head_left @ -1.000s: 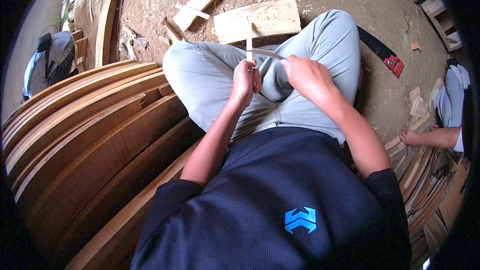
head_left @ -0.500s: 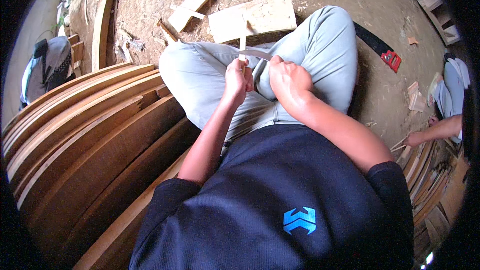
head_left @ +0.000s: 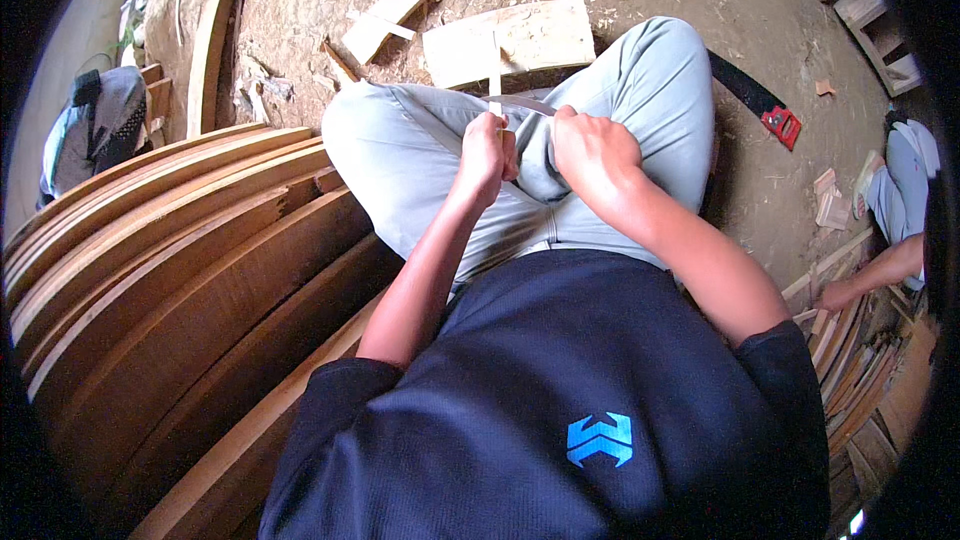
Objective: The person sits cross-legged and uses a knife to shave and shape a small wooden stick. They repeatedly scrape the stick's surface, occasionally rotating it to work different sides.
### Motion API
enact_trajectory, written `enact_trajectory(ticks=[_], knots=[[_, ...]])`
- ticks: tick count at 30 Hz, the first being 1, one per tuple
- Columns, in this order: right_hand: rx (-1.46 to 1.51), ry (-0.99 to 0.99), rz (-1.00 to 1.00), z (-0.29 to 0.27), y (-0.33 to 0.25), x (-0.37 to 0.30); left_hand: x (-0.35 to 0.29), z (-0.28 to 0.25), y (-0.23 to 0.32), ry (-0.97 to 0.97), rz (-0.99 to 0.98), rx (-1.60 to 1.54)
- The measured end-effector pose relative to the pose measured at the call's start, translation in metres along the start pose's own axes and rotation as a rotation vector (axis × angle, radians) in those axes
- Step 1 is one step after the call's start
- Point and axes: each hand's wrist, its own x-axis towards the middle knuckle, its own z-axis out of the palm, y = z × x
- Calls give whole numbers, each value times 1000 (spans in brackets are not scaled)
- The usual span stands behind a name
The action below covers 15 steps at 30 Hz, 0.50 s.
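Observation:
My left hand (head_left: 486, 158) is closed around the lower part of a thin, pale wooden stick (head_left: 495, 70), which points away from me between my knees. Its far end overlaps the wooden block in view; whether they touch I cannot tell. In my right hand (head_left: 597, 152) is a knife (head_left: 524, 102) with a slightly curved blade, its handle hidden in my fist. The blade lies across the stick just beyond my left fingers. Both hands are above my lap, close together.
A thick wooden block (head_left: 550, 35) and a smaller offcut (head_left: 385, 22) lie ahead on dirt ground among shavings. A red-handled saw (head_left: 780, 125) rests right of my knee. Long planks (head_left: 200, 270) are stacked at my left. Another person's hand (head_left: 840, 295) is beside wood strips at the far right.
My right hand and the knife have moved slightly right, the blade staying at the stick. The other person's hand has shifted, and a long wood strip now shows beside it.

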Motion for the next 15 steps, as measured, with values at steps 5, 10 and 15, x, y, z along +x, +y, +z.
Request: enact_trajectory(ticks=[5, 10, 15], knots=[[-75, 117, 113, 27, -10, 22, 2, 6, -4, 25, 18, 41], [-71, 105, 104, 30, 10, 66, -1, 7, -5, 26, 50, 76], [11, 38, 15, 15, 15, 32, -3, 1, 0, 7, 45, 46]])
